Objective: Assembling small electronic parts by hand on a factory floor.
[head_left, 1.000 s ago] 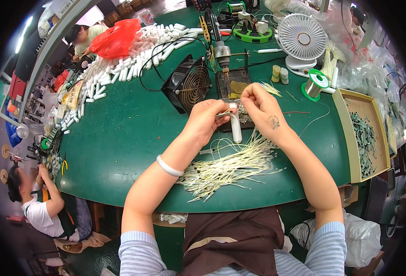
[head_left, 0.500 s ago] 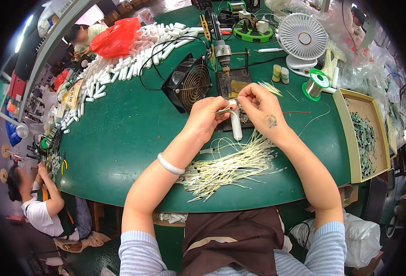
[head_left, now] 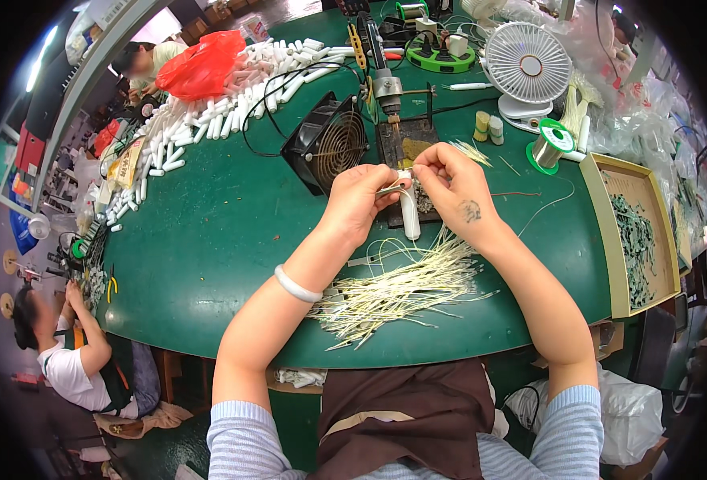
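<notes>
In front of me, my left hand (head_left: 358,200) is closed with thumb and fingers around a slim grey metal tool (head_left: 391,190) that looks like tweezers. Just beside its tip lies the upper end of a white cylinder (head_left: 410,218), which points down toward me. My right hand (head_left: 456,192) pinches at that same end with thumb and forefinger, apparently on a thin wire; the fingertips hide most of it. Beyond both hands, a soldering iron (head_left: 388,92) is held in a stand, its tip above a dark base. A loose bundle of pale yellow wires (head_left: 401,292) lies nearer me.
A black fan (head_left: 329,144) stands left of the iron and a white fan (head_left: 528,66) at the far right. Near it is a solder spool (head_left: 552,146). A tray of small green parts (head_left: 619,298) sits right. White cylinders (head_left: 233,112) heap far left; a co-worker (head_left: 73,352) sits left.
The white cylinder has shifted very slightly away from me. Both hands keep nearly the same place and grip.
</notes>
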Motion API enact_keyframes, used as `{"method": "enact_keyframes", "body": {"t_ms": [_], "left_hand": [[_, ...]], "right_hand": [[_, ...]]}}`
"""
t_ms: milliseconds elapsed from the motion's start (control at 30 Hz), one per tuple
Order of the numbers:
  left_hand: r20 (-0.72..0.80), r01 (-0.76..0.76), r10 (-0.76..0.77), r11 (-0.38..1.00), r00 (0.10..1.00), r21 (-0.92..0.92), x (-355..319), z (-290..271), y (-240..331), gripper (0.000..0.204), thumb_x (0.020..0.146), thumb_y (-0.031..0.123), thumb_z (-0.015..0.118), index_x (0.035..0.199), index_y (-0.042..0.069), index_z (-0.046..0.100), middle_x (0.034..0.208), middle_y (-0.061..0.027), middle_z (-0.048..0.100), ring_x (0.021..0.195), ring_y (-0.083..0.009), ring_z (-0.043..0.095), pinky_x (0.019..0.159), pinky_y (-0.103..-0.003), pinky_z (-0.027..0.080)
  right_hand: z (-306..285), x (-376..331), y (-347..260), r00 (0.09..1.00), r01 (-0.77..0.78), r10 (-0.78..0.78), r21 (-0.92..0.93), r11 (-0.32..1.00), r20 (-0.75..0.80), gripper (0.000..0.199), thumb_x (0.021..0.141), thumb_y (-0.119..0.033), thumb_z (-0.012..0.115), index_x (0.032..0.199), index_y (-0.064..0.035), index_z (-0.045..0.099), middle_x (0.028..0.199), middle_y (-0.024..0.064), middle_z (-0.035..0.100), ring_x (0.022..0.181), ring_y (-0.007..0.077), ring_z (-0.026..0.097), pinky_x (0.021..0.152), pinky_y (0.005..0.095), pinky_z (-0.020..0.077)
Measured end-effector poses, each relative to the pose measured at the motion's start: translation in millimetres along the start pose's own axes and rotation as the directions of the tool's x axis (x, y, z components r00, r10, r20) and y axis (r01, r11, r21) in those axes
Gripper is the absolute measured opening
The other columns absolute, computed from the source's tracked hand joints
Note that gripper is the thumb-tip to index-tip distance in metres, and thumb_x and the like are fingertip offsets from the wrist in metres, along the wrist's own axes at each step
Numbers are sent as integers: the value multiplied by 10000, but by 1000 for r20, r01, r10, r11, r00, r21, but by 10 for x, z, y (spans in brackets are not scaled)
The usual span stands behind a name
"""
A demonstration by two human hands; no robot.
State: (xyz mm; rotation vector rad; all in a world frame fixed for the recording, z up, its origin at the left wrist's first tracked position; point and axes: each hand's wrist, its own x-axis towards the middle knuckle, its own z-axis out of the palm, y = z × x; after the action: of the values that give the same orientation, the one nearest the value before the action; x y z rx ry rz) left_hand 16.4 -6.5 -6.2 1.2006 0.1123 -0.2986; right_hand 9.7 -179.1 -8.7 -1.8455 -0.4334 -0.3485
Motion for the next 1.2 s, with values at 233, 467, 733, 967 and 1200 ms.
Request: {"method": "enact_keyframes", "body": {"t_ms": [233,467,733,967,1200], "left_hand": [[10,27,-27,999,1000,21,-40,-15,3,104,896,106,587,921,29,654,912,-60,698,805,-101,621,738,-229,487],[10,21,-21,1000,1000,22,-154,-13,10,75,897,95,583,870,44,631,1010,-116,707,831,-105,622,737,-236,489],[117,-256,251,966,961,25,-507,81,238,62,887,50,614,856,10,579,1077,-216,688,813,-166,698,744,-284,543],[207,-591,604,797,769,-129,-1014,148,617,106,898,80,615,858,-5,565,1103,-283,661,850,-189,710,801,-309,547],[81,-695,725,682,684,-228,-1435,-3,798,116,879,117,589,811,45,529,1086,-268,673,739,-126,645,654,-267,489]], "right_hand": [[-49,-2,-10,998,-51,51,28,998,-25,98,906,-73,633,929,16,599,817,18,575,711,62,512,629,221,437],[-100,-13,41,995,-78,82,72,994,-55,106,929,-108,626,943,-7,598,793,-40,543,705,29,461,619,202,395],[-341,7,62,978,-202,207,244,948,7,103,941,-139,578,960,-37,578,780,-74,499,666,10,397,563,210,322],[-406,-60,-58,944,-213,217,-44,976,250,140,855,-90,571,932,-3,650,700,-59,482,621,24,394,554,217,333],[-452,-105,-191,919,-179,201,-96,979,339,177,805,-164,646,885,-16,699,572,-35,434,549,65,379,532,260,348]]}}
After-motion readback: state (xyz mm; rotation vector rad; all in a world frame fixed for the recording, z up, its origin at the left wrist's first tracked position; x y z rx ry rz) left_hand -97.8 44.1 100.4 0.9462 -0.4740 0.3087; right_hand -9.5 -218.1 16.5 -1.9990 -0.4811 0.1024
